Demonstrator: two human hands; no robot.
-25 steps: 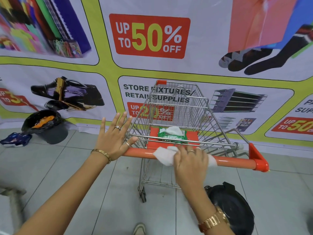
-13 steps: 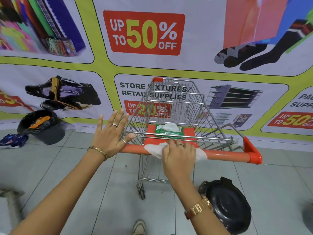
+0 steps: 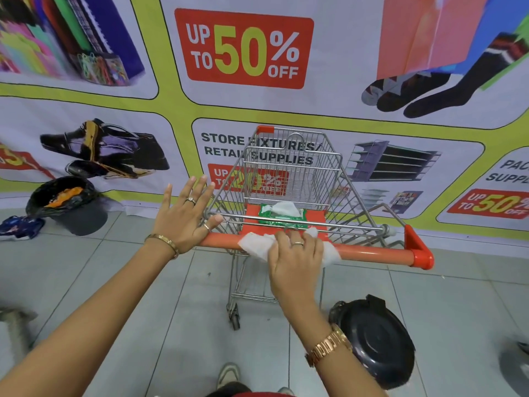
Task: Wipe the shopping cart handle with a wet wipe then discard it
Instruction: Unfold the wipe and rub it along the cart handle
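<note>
A wire shopping cart stands in front of me with an orange handle running left to right. My right hand presses a white wet wipe over the handle's middle, fingers curled on it. My left hand rests flat on the handle's left end, fingers spread, holding nothing. A green pack of wipes with a sheet sticking out lies on the cart's orange child seat.
A black-lined bin with orange waste stands on the floor at the left by the banner wall. Its black lid lies on the tiles at lower right. A blue wrapper lies left of the bin.
My right hand has slid the wipe leftward along the handle, from right of centre to the middle. My left hand has stayed flat on the left end.
</note>
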